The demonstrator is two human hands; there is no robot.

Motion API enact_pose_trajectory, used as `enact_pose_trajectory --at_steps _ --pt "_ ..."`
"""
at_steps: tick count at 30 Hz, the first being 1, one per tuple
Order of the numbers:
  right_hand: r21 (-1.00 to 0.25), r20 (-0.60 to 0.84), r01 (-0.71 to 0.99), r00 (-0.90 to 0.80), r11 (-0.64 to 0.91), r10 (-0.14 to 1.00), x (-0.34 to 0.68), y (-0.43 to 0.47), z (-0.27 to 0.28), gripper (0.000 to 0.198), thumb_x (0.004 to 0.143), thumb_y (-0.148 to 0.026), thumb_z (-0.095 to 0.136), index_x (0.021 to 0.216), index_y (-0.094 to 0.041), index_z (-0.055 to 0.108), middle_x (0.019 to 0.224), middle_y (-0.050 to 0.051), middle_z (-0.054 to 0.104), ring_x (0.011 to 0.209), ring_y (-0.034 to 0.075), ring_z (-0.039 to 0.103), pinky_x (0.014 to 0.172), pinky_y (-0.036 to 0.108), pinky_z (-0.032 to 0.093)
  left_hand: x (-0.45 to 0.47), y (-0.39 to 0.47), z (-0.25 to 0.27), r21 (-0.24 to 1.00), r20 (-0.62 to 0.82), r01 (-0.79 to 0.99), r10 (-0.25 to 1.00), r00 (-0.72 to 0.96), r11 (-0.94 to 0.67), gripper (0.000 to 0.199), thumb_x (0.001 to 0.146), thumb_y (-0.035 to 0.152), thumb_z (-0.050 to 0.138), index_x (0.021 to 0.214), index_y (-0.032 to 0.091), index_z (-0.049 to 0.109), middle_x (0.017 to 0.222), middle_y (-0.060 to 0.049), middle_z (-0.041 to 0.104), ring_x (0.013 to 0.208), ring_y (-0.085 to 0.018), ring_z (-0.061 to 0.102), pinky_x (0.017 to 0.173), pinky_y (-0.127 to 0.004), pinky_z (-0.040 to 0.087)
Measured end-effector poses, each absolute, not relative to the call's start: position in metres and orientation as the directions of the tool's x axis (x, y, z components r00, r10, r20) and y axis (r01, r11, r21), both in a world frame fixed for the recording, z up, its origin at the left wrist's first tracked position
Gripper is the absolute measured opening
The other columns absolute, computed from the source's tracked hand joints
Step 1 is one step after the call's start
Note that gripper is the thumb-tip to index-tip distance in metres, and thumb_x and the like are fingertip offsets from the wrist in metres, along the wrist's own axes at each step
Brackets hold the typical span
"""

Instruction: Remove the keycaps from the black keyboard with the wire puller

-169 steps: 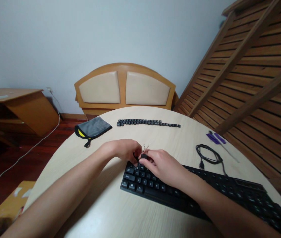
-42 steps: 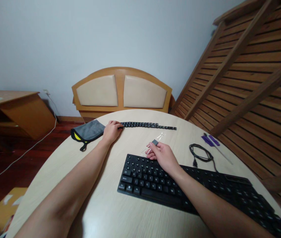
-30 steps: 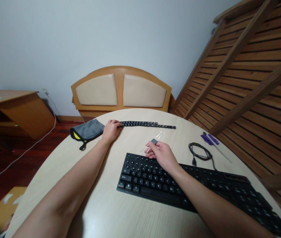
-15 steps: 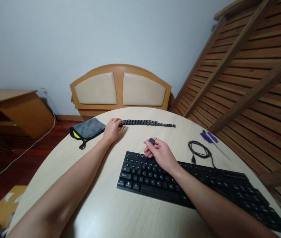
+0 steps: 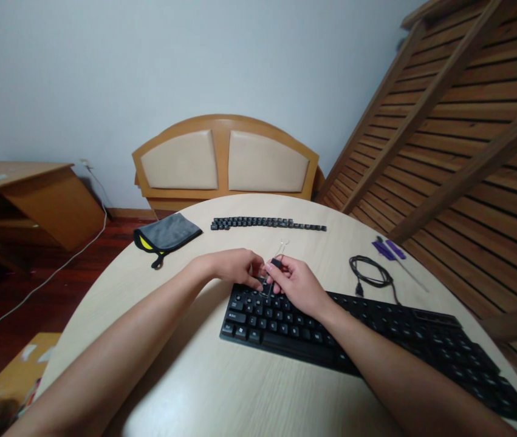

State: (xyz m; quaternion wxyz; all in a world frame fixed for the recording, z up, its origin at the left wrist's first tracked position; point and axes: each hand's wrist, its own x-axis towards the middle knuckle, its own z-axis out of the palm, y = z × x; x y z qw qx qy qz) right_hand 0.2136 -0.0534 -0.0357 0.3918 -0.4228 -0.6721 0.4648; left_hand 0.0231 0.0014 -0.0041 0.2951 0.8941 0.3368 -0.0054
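My right hand (image 5: 297,282) is closed around the black handle of a wire keycap puller (image 5: 276,263), whose thin wire ends stick up past the fingers. My left hand (image 5: 240,267) is beside it, fingers curved and apart, over the upper left part of a black keyboard (image 5: 292,349). Whether its fingertips touch the puller or a key is hard to see. Both hands hide some of the keyboard's top left rows, where several keys show as bare switch stems. Farther back, loose black keycaps (image 5: 258,222) lie in rows on the table.
The round pale table (image 5: 185,376) carries a grey cloth with yellow lining (image 5: 169,233) at the left. A coiled black cable (image 5: 370,272) and a purple-headed brush (image 5: 388,249) lie at the right. A wooden headboard (image 5: 222,161) and slatted wood panel (image 5: 481,164) stand behind.
My left hand has left the keycap rows and come toward me and right, beside my right hand. The puller has tipped so its wire ends show above the fingers.
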Motion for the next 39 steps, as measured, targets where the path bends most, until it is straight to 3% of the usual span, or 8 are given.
enact_pose_trajectory --at_steps 9,17,24,29,34,39 --pt "-0.904 0.085 0.331 -0.484 0.272 0.871 0.223 -0.059 -0.012 0.025 0.090 -0.040 0.057 0.080 -0.019 0.065 0.075 0.004 0.071 0.070 0.019 0.068 0.064 0.029 0.052 0.028 -0.004 0.004 0.403 -0.232 0.628 0.590 0.774 -0.666 0.015 0.083 0.027 0.065 0.093 0.017 0.071 0.079 -0.003 0.071 0.067 -0.014 0.059 0.059 -0.022 0.038" --pt "-0.759 0.157 0.491 -0.499 0.428 0.852 0.224 -0.065 -0.005 0.023 0.090 -0.037 0.057 0.080 -0.019 0.068 0.070 0.003 0.070 0.063 0.017 0.064 0.056 0.026 0.045 0.021 0.000 0.003 0.319 -0.216 0.650 0.614 0.759 -0.690 0.016 0.084 0.030 0.063 0.092 0.019 0.072 0.082 -0.005 0.073 0.067 -0.017 0.061 0.057 -0.024 0.037" --pt "-0.753 0.250 0.413 -0.541 0.513 0.803 0.220 -0.063 -0.022 0.024 0.092 -0.034 0.054 0.084 -0.019 0.070 0.079 0.004 0.072 0.067 0.016 0.065 0.062 0.026 0.048 0.025 -0.005 0.008 0.320 -0.175 0.650 0.631 0.756 -0.689 0.014 0.081 0.021 0.065 0.093 0.018 0.070 0.085 -0.004 0.072 0.069 -0.016 0.061 0.059 -0.023 0.039" --pt "-0.695 0.307 0.441 -0.532 0.568 0.789 0.219 -0.063 -0.026 0.023 0.092 -0.033 0.054 0.088 -0.019 0.072 0.082 0.004 0.071 0.066 0.016 0.063 0.062 0.026 0.046 0.025 -0.008 0.012 0.403 -0.185 0.633 0.618 0.764 -0.661 0.014 0.078 0.014 0.066 0.091 0.016 0.069 0.081 -0.002 0.070 0.067 -0.014 0.059 0.058 -0.022 0.039" --pt "-0.581 0.360 0.515 -0.532 0.630 0.766 0.222 -0.063 -0.028 0.028 0.093 -0.036 0.053 0.078 -0.020 0.071 0.072 0.003 0.070 0.060 0.016 0.062 0.059 0.027 0.046 0.023 -0.018 0.020 0.443 -0.238 0.642 0.608 0.757 -0.626 0.019 0.076 0.022 0.070 0.094 0.016 0.069 0.083 -0.003 0.069 0.072 -0.016 0.060 0.062 -0.023 0.041" --pt "-0.456 0.418 0.461 -0.644 0.761 0.641 0.223 -0.065 -0.032 0.025 0.094 -0.034 0.051 0.089 -0.022 0.072 0.088 0.005 0.075 0.079 0.020 0.069 0.074 0.030 0.050 0.026 -0.025 0.026 0.427 -0.275 0.646 0.590 0.759 -0.633 0.022 0.072 0.027 0.075 0.090 0.016 0.071 0.081 -0.003 0.068 0.071 -0.017 0.059 0.061 -0.023 0.041"
